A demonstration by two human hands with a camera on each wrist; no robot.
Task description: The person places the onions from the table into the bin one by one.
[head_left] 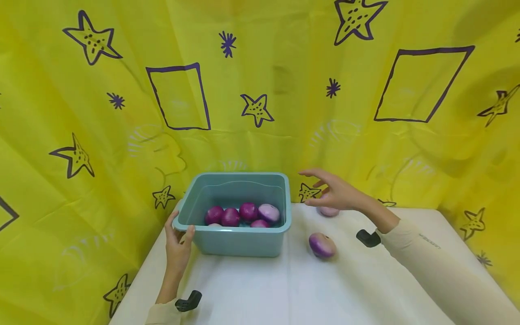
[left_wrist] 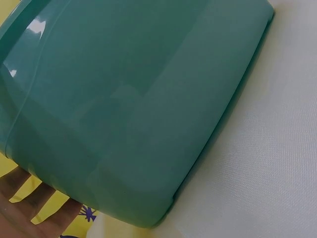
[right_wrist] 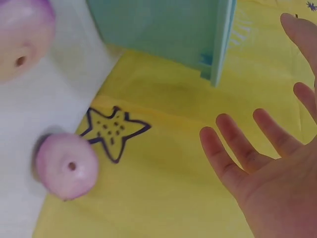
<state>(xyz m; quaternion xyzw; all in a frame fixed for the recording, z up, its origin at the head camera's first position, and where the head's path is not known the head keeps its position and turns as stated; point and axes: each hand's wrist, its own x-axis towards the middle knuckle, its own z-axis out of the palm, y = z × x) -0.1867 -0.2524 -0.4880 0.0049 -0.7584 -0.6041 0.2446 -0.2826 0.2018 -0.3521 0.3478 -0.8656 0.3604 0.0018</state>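
Before yellow drapery (head_left: 284, 149), at a white table (head_left: 248, 289), left grip (head_left: 177, 246) holds a bin (head_left: 239, 243), right grip (head_left: 339, 193) wide.

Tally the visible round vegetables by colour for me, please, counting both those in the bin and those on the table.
Dark magenta vegetables: 4
Two-tone purple-and-pale vegetables: 3
Pale vegetable, mostly hidden behind the front of the bin, so its full colour is unclear: 1
Total visible: 8
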